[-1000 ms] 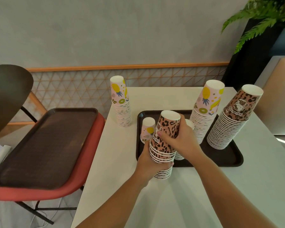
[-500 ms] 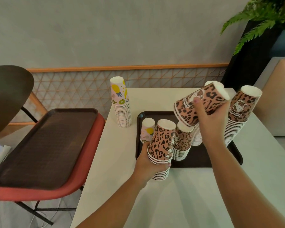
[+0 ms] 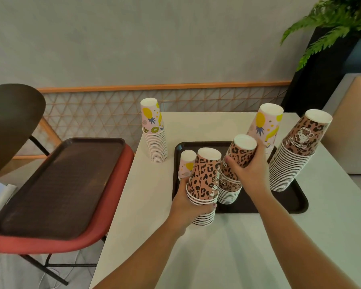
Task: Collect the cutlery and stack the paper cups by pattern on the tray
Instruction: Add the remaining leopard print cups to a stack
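1. Head view: the right hand point(image 3: 251, 171) grips a few nested leopard-print cups point(image 3: 242, 152), fingers wrapped round their sides. Half a second ago it held them tilted high beside the tall stack at the right; now they sit upside down on top of the short leopard stack point(image 3: 229, 189) on the tray point(image 3: 296, 202).
2. The left hand point(image 3: 189, 205) grips the near leopard stack point(image 3: 204, 182) around its lower rims, thumb across the front. It has stayed in this place through both earlier frames, at the tray's front left corner; whether the base rests on the table point(image 3: 227, 247) or the tray edge is hidden by the hand.
3. Just behind the left hand, a small pink fruit-print cup point(image 3: 187, 163) stands upside down on the tray, unmoved.
4. Behind the right hand a fruit-print stack point(image 3: 266, 126) rises from the tray; its lower part is hidden by the hand.
5. At the tray's right end stands the tall leopard stack point(image 3: 294, 155), leaning right, where it was before.
6. Off the tray, at the table's far left edge, another fruit-print stack point(image 3: 154, 132) stands unchanged.
7. To the left, a second dark tray point(image 3: 56, 184) lies on a red chair seat point(image 3: 113, 215). A green plant point(image 3: 331, 26) fills the upper right corner.
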Demonstrator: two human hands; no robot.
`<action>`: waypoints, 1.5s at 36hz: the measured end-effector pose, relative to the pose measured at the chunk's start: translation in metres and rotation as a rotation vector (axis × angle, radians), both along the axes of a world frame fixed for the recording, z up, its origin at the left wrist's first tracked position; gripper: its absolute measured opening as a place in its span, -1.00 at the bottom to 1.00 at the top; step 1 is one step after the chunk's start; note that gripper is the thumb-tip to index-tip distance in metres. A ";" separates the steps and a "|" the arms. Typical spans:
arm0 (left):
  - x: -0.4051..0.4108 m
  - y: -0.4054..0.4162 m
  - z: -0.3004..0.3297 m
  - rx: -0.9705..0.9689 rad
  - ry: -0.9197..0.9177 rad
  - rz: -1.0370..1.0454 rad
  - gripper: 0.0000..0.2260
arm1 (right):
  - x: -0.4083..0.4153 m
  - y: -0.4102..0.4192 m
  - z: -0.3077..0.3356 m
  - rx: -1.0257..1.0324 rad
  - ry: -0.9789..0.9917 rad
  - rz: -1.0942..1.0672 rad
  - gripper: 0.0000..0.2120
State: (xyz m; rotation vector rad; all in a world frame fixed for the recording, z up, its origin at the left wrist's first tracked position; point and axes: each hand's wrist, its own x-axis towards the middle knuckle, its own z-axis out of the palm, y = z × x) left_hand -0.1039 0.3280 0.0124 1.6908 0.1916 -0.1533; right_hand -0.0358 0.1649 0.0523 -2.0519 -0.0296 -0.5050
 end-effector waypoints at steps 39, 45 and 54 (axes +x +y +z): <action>0.006 -0.007 -0.002 0.016 0.003 0.001 -0.23 | -0.013 0.024 0.037 0.174 -0.013 0.141 -0.42; 0.007 -0.004 -0.003 0.010 0.023 0.051 -0.23 | -0.003 0.006 0.053 0.236 -0.183 -0.053 -0.16; 0.006 -0.006 0.002 0.019 0.029 0.065 -0.25 | 0.005 -0.003 0.021 0.098 -0.114 -0.087 -0.21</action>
